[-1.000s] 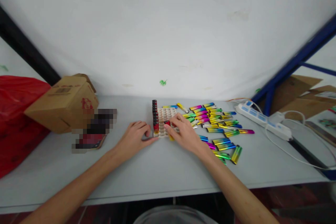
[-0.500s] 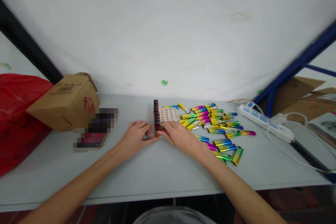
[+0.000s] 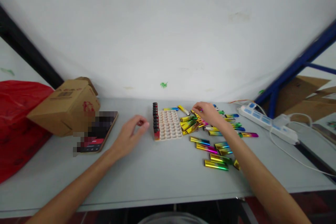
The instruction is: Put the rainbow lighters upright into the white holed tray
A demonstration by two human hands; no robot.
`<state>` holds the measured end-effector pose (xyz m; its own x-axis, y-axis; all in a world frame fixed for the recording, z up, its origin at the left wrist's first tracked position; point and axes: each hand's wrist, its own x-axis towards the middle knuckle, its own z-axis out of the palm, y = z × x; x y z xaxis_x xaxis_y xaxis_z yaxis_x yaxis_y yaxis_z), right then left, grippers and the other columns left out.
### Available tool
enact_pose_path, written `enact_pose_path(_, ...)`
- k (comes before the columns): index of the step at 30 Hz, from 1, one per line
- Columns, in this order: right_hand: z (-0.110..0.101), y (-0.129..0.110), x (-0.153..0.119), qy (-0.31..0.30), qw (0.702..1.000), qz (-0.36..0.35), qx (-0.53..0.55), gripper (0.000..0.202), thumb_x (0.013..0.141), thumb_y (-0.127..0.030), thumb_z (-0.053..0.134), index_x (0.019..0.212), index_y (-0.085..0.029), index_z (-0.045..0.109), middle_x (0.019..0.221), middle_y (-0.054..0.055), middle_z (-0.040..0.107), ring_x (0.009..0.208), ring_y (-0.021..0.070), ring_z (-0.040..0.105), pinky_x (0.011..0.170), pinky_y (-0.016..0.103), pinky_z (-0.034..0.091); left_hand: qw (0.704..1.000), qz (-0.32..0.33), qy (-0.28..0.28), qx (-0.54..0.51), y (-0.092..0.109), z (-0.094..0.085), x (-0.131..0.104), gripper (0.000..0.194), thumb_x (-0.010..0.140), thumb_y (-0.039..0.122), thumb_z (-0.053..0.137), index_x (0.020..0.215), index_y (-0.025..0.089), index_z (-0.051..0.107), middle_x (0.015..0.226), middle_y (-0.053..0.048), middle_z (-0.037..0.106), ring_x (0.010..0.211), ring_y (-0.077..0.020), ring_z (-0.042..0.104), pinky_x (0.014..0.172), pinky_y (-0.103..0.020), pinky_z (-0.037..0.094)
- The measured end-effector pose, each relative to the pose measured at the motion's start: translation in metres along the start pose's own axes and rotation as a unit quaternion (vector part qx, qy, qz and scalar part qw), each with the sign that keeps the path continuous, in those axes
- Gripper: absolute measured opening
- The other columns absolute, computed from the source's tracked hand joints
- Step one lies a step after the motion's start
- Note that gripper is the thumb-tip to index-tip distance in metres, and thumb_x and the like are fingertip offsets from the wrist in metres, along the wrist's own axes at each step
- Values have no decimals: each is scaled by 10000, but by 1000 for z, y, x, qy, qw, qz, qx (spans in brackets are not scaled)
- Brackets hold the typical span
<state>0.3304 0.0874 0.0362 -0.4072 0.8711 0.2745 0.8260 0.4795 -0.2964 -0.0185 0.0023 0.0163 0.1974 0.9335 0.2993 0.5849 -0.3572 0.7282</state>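
Observation:
A white tray (image 3: 170,126) with rows of round holes sits at mid-table. Along its left edge stands a row of black-topped lighters (image 3: 155,119), the nearest showing a red and orange body. My left hand (image 3: 131,133) hovers left of the tray, fingers loosely curled, thumb apart, nothing in it. Over the far part of a loose pile of shiny lighters (image 3: 220,158), in yellow, blue, green and magenta, is my right hand (image 3: 208,113). Its fingers are bent down and closed at a yellow-and-magenta lighter's end; what lies between the fingertips is hidden.
A cardboard box (image 3: 65,106), a phone (image 3: 105,129) partly pixelated, and a red bag (image 3: 21,126) are on the left. To the right lies a white power strip (image 3: 270,124) with cables, near a blue metal frame (image 3: 294,66). A white wall (image 3: 168,42) rises behind the table.
Both hands have left the near left corner of the tray. My right hand has moved right to the pile; my left hand has drawn back a little leftward. The standing row is now uncovered.

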Motion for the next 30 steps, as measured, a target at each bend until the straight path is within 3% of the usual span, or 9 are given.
enact_pose_path(3,9,9,20,-55,997,11,-46,221,956,-345,631,1004,-153,729,991,125,748,918,228,673,853,321,472,984,-66,68,-152,-9,7,25,458,964,584,437,1110,194,629,1180,-81,662,1069,-223,621,939,-367,506)
enact_pose_path(8,30,-10,38,-106,987,48,-110,230,916,-379,670,967,-159,718,1077,160,721,1025,280,657,885,362,472,950,-135,67,-273,-22,34,75,514,873,572,579,1240,213,612,1409,-81,591,1304,-240,534,1052,-364,461)
enact_pose_path(12,29,-6,35,-68,992,74,-74,229,962,-352,602,1050,-152,671,1025,140,735,968,261,670,860,357,472,952,-140,56,-266,-17,48,88,431,831,543,610,1042,176,695,1164,-79,715,1126,-248,621,991,-353,472)
enact_pose_path(16,17,3,27,29,992,58,109,234,925,-374,642,1050,-177,666,911,61,737,820,195,663,784,303,474,947,-124,5,-298,-15,51,85,427,866,563,543,898,161,684,903,-51,718,836,-209,643,812,-329,509)
enact_pose_path(20,9,-7,20,82,932,72,346,314,852,-477,697,976,-189,696,864,30,703,801,178,639,742,284,488,953,-103,-9,-285,-15,50,81,424,901,567,503,868,175,662,830,-21,683,778,-194,623,770,-315,503)
enact_pose_path(23,7,-24,13,69,862,107,491,365,837,-553,698,887,-193,684,923,35,695,849,171,632,770,285,509,956,-89,-31,-278,-11,50,77,440,928,569,468,881,176,661,849,-22,677,818,-201,627,798,-318,499)
enact_pose_path(26,8,-41,5,34,797,106,594,374,866,-582,667,932,-214,646,947,23,685,821,149,630,800,301,530,958,-81,-31,-273,-6,49,74,456,944,573,458,905,174,675,895,-29,690,864,-205,630,840,-318,495)
enact_pose_path(28,9,-51,1,1,763,94,639,367,891,-587,641,1010,-242,597,835,-15,649,698,126,595,728,289,528,958,-80,-28,-275,-4,49,73,469,944,586,466,920,172,684,928,-39,706,901,-213,636,872,-322,493)
enact_pose_path(30,14,-59,0,-13,750,96,654,372,902,-603,617,1029,-260,551,682,-72,526,552,101,481,578,236,457,956,-83,-19,-282,-4,50,72,486,936,608,483,952,169,689,974,-55,726,956,-227,646,915,-333,490)
